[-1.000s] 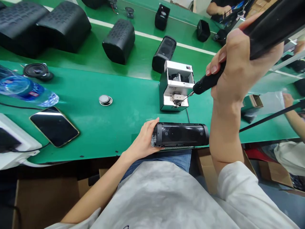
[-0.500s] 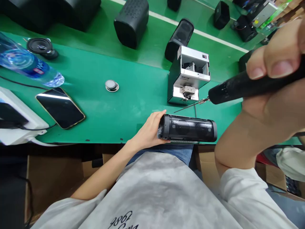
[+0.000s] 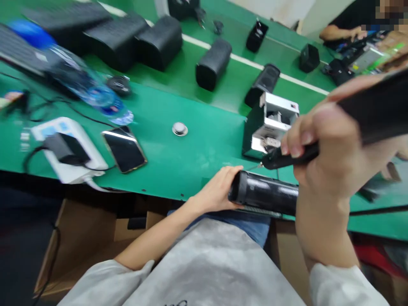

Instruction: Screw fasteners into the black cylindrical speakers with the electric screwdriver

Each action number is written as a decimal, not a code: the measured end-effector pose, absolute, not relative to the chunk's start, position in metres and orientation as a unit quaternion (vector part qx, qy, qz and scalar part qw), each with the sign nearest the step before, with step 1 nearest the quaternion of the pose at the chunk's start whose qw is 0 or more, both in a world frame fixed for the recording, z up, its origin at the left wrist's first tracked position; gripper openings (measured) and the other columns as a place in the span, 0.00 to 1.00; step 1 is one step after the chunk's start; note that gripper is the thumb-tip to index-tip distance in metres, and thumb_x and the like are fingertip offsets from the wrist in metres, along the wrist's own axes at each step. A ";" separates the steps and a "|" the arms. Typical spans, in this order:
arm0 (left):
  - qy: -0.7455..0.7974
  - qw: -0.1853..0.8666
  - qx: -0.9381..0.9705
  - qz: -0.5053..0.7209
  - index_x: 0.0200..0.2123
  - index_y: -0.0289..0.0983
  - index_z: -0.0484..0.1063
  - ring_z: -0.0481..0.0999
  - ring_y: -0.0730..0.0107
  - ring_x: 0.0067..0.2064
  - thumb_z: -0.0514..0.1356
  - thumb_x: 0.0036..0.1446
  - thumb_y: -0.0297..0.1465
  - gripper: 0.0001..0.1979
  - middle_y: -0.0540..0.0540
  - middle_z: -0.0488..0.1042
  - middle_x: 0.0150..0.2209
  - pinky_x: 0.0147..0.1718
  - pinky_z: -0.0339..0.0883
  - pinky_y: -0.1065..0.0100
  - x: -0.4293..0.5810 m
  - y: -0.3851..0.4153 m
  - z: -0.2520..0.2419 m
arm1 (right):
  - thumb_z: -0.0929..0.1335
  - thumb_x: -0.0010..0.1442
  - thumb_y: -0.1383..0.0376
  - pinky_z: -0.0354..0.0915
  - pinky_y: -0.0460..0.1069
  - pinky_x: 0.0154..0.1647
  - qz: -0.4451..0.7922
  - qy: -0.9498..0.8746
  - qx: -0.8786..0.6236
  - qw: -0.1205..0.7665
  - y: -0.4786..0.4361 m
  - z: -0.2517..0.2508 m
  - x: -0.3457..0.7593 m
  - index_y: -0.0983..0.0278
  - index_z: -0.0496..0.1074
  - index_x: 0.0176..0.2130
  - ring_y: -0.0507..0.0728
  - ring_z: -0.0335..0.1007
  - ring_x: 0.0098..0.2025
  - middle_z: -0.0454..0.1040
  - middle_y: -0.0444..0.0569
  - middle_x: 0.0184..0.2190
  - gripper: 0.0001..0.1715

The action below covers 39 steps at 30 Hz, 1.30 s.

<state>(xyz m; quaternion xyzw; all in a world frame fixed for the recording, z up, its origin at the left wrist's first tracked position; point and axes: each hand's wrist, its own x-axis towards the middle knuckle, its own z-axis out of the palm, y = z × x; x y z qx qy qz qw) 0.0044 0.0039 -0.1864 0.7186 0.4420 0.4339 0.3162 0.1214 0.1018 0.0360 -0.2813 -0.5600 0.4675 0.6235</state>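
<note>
My left hand (image 3: 219, 187) is closed round the left end of a black cylindrical speaker (image 3: 264, 193) that lies along the near edge of the green table (image 3: 204, 144). My right hand (image 3: 331, 148) grips a black electric screwdriver (image 3: 290, 159), held high and slanting down to the left. Its thin bit tip sits just above the speaker's left end. Right behind the tip stands a small silver screw feeder box (image 3: 270, 123). My right forearm hides the speaker's right end.
A phone (image 3: 124, 148), a white power strip (image 3: 68, 148) with a plug, a water bottle (image 3: 86, 85) and a small round metal part (image 3: 179, 128) lie to the left. Several black speaker housings (image 3: 213, 63) stand behind on the belt. Another person's arm (image 3: 338, 32) is at far right.
The screwdriver tip came down from beside the feeder box to just over the speaker's left end. The view swung left and blurred. My left hand kept its hold on the speaker.
</note>
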 end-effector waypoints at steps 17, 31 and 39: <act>0.443 0.309 0.729 0.420 0.75 0.35 0.56 0.77 0.36 0.62 0.84 0.48 0.53 0.63 0.28 0.74 0.62 0.65 0.76 0.41 0.005 0.013 -0.196 | 0.80 0.53 0.73 0.60 0.52 0.17 0.448 -0.634 -0.197 0.598 0.120 0.001 0.124 0.61 0.77 0.35 0.55 0.61 0.17 0.69 0.43 0.23 0.13; 0.459 0.288 0.742 0.395 0.83 0.44 0.42 0.69 0.30 0.75 0.86 0.51 0.38 0.70 0.28 0.64 0.74 0.73 0.68 0.30 0.004 0.006 -0.184 | 0.77 0.69 0.62 0.64 0.47 0.19 0.431 -0.689 -0.113 0.571 0.115 0.028 0.142 0.58 0.72 0.46 0.49 0.62 0.19 0.68 0.35 0.24 0.11; 0.464 0.273 0.741 0.402 0.78 0.43 0.50 0.72 0.32 0.72 0.82 0.54 0.36 0.59 0.29 0.67 0.70 0.70 0.73 0.34 0.003 0.004 -0.186 | 0.71 0.65 0.64 0.50 0.46 0.16 0.168 -0.635 -0.119 0.745 0.193 0.040 0.180 0.58 0.66 0.41 0.48 0.52 0.17 0.52 0.37 0.24 0.08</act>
